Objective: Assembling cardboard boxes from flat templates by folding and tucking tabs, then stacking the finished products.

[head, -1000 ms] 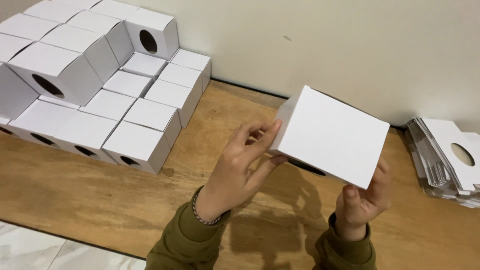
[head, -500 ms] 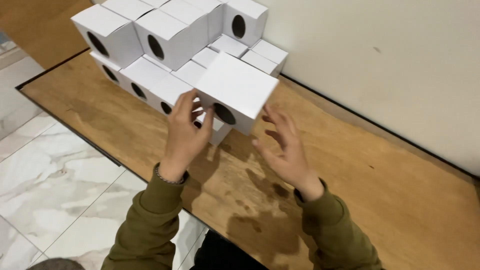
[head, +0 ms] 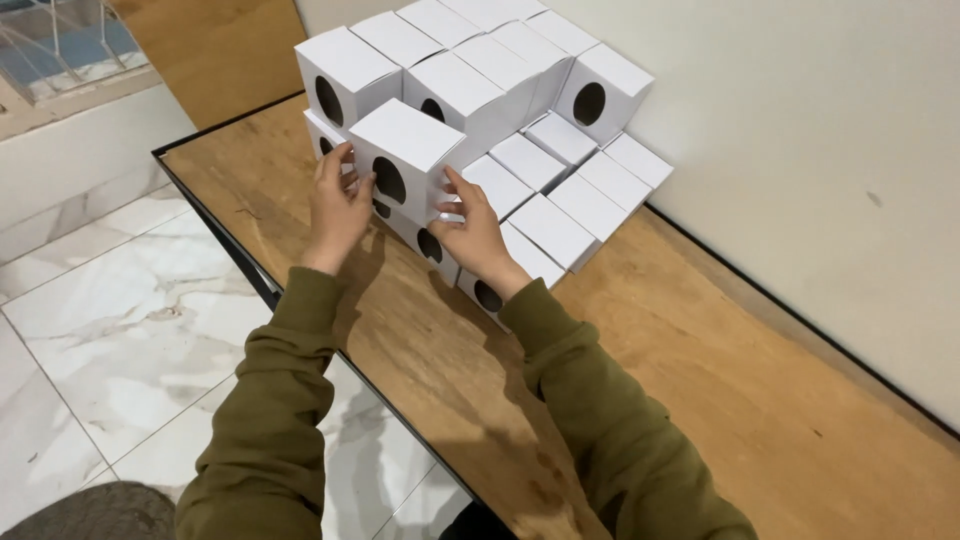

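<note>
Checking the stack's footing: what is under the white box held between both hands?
The white box sits on bottom-row boxes, front holes partly visible. Their tops beneath it are covered.

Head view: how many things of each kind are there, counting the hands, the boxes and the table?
Hands: 2, the left hand and the right hand
White box pressed between their fingers: 1
Stacked white boxes: at least 15 showing, others hidden
Wooden table: 1
Total: at least 19
</note>
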